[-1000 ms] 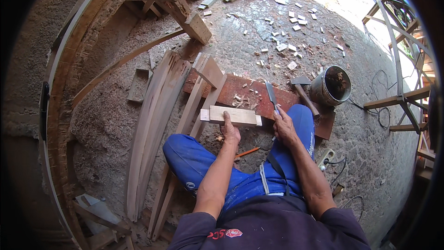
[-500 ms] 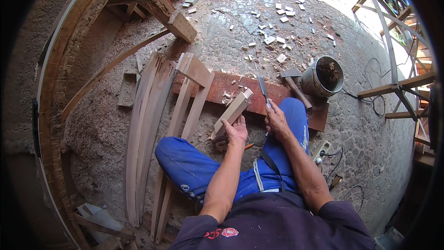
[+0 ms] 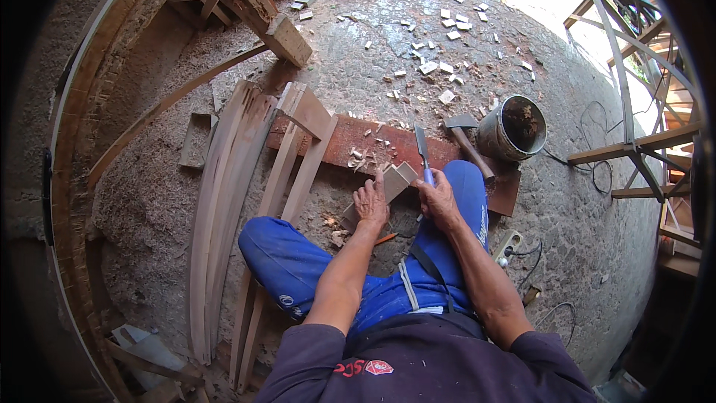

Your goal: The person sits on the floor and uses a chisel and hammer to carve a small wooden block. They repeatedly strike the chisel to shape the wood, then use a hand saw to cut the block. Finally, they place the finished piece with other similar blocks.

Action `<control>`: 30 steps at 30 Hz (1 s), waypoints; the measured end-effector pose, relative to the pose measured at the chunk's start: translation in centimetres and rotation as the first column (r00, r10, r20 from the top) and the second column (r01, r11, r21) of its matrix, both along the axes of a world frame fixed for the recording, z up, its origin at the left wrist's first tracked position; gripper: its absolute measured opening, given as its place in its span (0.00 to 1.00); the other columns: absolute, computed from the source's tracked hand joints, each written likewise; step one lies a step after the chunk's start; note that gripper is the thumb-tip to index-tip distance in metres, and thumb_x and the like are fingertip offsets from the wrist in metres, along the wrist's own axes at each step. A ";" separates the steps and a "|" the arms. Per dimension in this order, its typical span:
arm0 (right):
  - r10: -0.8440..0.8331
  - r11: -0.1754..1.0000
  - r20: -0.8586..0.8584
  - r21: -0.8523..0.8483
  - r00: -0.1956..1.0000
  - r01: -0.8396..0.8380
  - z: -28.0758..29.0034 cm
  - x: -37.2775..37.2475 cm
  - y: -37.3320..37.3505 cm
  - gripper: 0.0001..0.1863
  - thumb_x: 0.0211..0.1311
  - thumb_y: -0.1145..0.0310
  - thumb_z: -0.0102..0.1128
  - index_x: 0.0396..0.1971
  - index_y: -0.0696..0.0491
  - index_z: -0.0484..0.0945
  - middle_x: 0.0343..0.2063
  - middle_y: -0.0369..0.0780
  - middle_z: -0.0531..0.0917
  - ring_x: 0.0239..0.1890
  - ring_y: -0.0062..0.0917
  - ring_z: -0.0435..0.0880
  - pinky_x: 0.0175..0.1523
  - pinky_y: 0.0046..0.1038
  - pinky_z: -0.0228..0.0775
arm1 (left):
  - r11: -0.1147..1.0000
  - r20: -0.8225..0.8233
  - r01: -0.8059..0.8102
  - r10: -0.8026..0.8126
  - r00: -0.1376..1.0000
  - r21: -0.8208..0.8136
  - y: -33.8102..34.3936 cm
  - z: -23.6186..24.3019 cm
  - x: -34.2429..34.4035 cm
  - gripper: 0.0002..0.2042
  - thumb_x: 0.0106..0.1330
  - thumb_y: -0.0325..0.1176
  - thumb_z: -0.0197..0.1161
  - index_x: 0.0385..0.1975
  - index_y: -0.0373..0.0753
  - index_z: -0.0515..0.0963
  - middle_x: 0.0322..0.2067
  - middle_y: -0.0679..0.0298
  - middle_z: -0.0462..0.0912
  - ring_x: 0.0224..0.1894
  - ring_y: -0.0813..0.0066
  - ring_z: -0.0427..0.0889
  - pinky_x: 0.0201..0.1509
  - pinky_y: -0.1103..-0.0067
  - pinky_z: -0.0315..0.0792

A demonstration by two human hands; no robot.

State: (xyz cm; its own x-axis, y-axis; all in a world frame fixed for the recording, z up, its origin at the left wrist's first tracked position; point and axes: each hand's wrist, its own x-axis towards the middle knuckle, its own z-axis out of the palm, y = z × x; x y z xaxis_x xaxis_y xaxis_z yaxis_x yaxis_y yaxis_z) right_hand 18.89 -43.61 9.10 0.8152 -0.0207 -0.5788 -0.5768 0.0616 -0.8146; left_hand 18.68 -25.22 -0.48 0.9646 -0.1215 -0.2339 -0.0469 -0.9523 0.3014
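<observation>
My left hand (image 3: 371, 201) lies back-upward over a short squared wooden piece (image 3: 397, 181), its index finger stretched along the piece and the other fingers bent over it. The piece is tilted, with a notched upper end; its middle is hidden under the hand. My right hand (image 3: 438, 200) is wrapped round the blue handle of a chisel (image 3: 423, 151), whose flat blade points up and away from me. The chisel stands just right of the notched end. Beneath both lies a reddish board (image 3: 347, 138) strewn with curled shavings.
A hatchet (image 3: 470, 145) rests on the board beside a metal bucket (image 3: 520, 128). Long wooden legs (image 3: 216, 231) and a joined frame (image 3: 309, 149) lie to my left. An orange pencil (image 3: 386, 239) is between my knees, a power strip (image 3: 509, 246) at right. Offcuts scatter the far floor.
My left hand has turned from palm-up under the wooden piece to back-up over it. The piece has come lower and nearer the chisel. My right hand keeps the chisel, now more upright.
</observation>
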 end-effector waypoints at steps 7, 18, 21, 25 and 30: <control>0.195 0.950 0.181 -0.278 0.964 -0.140 1.1 -1.9 0.7 0.29 0.70 0.61 0.58 0.68 0.53 0.65 0.31 0.43 0.81 0.30 0.31 0.83 0.36 0.33 0.75 | 0.974 -0.206 -0.220 0.205 0.957 -0.051 5.0 1.4 -1.3 0.56 0.48 0.43 0.68 0.76 0.31 0.42 0.60 0.40 0.67 0.61 0.40 0.71 0.68 0.55 0.66; 0.584 0.641 0.112 -0.672 0.804 -0.372 3.5 -5.2 2.1 0.28 0.71 0.63 0.54 0.68 0.52 0.66 0.40 0.57 0.84 0.46 0.55 0.83 0.53 0.49 0.74 | 0.951 -0.290 -0.298 0.263 0.920 -0.080 6.8 0.3 -0.3 0.54 0.54 0.42 0.71 0.77 0.37 0.42 0.59 0.37 0.71 0.60 0.39 0.74 0.66 0.57 0.70; 0.611 0.593 0.035 -0.682 0.791 -0.428 3.4 -4.9 2.5 0.27 0.73 0.61 0.52 0.69 0.51 0.67 0.37 0.58 0.83 0.43 0.55 0.83 0.50 0.51 0.74 | 0.948 -0.290 -0.306 0.269 0.918 -0.090 6.9 -0.3 -0.2 0.53 0.53 0.40 0.71 0.77 0.37 0.44 0.58 0.37 0.72 0.59 0.38 0.74 0.65 0.56 0.70; 0.625 0.553 0.012 -0.712 0.780 -0.432 3.3 -4.9 3.1 0.26 0.75 0.60 0.49 0.69 0.50 0.67 0.34 0.60 0.83 0.41 0.57 0.83 0.48 0.54 0.73 | 0.949 -0.256 -0.300 0.266 0.929 -0.101 6.8 -0.7 -0.4 0.53 0.54 0.40 0.70 0.78 0.38 0.43 0.58 0.39 0.71 0.60 0.39 0.74 0.65 0.56 0.69; 0.642 0.509 -0.011 -0.742 0.767 -0.437 3.1 -5.2 3.6 0.26 0.75 0.61 0.49 0.70 0.51 0.67 0.31 0.60 0.83 0.38 0.57 0.84 0.45 0.54 0.74 | 0.944 -0.299 -0.319 0.280 0.912 -0.089 6.6 -0.7 -0.4 0.53 0.56 0.40 0.70 0.78 0.39 0.42 0.60 0.40 0.70 0.62 0.40 0.72 0.67 0.55 0.67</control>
